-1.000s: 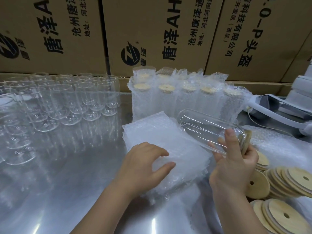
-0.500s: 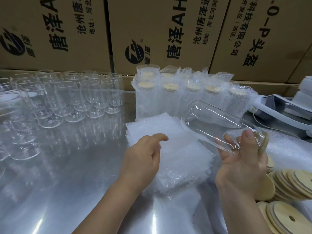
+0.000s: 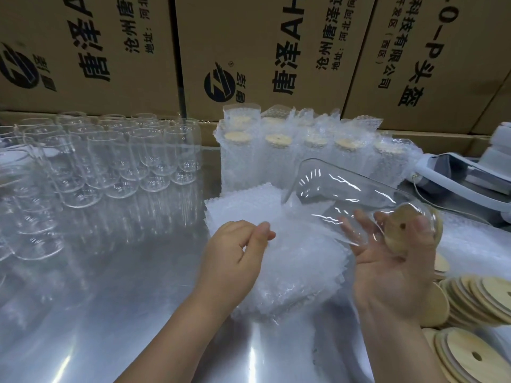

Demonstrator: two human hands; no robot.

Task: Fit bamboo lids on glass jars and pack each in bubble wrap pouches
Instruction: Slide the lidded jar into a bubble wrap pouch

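My right hand (image 3: 392,261) grips a clear glass jar (image 3: 340,189) near its mouth, where a round bamboo lid (image 3: 406,230) with a small hole sits fitted. The jar is tilted, its base pointing up and left over a stack of bubble wrap pouches (image 3: 282,244). My left hand (image 3: 235,255) pinches the edge of the top pouch between thumb and forefinger and lifts it a little off the stack. Behind the stack stand several lidded jars in pouches (image 3: 304,153).
Several bare glass jars (image 3: 110,158) stand in rows at the left on the shiny metal table (image 3: 110,299). Loose bamboo lids (image 3: 475,297) lie stacked at the right. A white and grey device (image 3: 456,175) sits at the far right. Cardboard boxes (image 3: 249,51) wall off the back.
My left hand went from pressing flat on the pouch stack to pinching the top pouch's edge and lifting it. My right hand raised the jar and tilted its base higher.
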